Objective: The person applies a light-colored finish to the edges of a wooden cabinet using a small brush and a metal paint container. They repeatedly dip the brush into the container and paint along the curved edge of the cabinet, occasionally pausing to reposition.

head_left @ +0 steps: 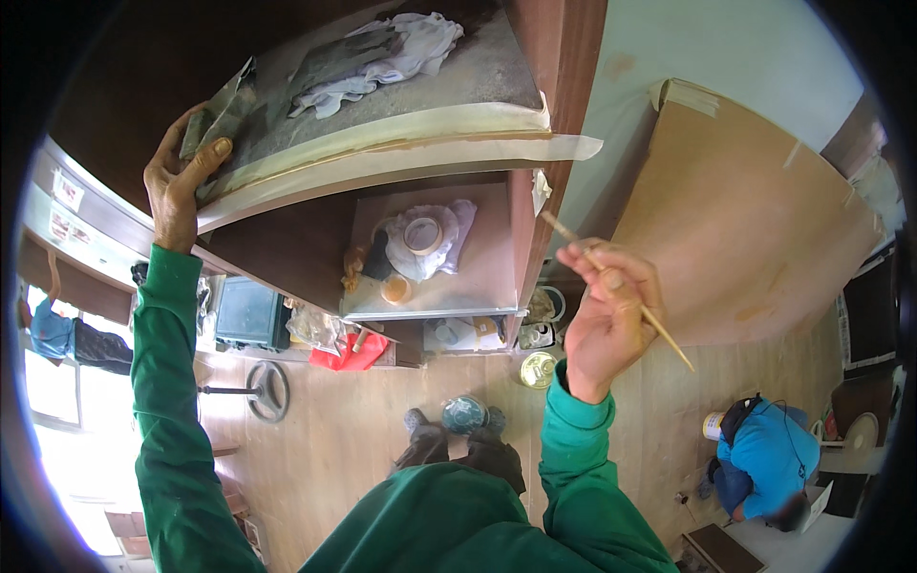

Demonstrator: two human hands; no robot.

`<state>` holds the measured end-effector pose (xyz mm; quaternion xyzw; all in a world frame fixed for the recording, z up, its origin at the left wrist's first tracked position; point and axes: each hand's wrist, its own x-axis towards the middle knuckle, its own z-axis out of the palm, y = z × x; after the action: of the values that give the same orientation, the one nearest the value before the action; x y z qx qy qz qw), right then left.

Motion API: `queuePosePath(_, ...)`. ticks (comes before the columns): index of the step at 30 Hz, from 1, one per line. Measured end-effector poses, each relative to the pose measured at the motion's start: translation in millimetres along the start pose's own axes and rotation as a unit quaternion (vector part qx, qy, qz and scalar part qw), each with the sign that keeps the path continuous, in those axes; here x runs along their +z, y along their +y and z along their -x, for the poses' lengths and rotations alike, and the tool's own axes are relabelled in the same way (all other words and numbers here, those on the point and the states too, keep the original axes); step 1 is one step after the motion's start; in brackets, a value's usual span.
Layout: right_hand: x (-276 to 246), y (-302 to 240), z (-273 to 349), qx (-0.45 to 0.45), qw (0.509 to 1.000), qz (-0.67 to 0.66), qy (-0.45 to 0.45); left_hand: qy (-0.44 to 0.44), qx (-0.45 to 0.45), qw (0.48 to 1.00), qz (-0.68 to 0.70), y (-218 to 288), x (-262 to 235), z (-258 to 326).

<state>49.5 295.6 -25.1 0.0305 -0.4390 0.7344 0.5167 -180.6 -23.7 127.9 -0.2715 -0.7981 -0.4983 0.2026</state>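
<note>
My left hand grips the front edge of a high wooden shelf, fingers curled over its masking-taped rim beside some crumpled plastic. My right hand is raised near the shelf unit's upright side panel and holds a thin wooden-handled brush slanted up toward the taped edge. Both arms wear green sleeves. A white rag lies on the dusty shelf top.
A lower shelf holds a covered paint tin and a small cup. On the floor stand an open can, a red bag and a dark box. A person in blue crouches at the right by a large board.
</note>
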Motion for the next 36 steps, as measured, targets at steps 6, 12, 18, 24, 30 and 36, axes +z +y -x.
queuePosePath(6, 11.4, -2.4, 8.4, 0.032, 0.995, 0.081, -0.042, -0.01, -0.004, 0.999, 0.037, 4.6, 1.5, 1.0)
queuePosePath(12, 17.6, 5.5, -21.1, -0.049, 0.989, 0.103, -0.092, -0.012, -0.014, 1.0, 0.024, 6.8, 3.4, 0.2)
queuePosePath(18, 27.7, 12.0, -20.8, -0.05, 0.984, 0.104, -0.132, -0.011, -0.015, 0.999, 0.035, 3.9, 3.3, 1.0)
queuePosePath(24, 33.7, 15.2, -21.1, -0.047, 0.986, 0.107, -0.119, -0.012, -0.009, 0.999, 0.034, 3.3, 4.1, 1.1)
queuePosePath(30, 35.8, 15.6, -21.4, -0.061, 0.983, 0.121, -0.124, -0.012, -0.006, 0.999, 0.047, 1.4, 3.2, 1.1)
queuePosePath(36, 36.9, 15.4, -21.8, -0.062, 0.982, 0.129, -0.12, -0.014, -0.005, 0.999, 0.029, 0.7, 4.4, 1.0)
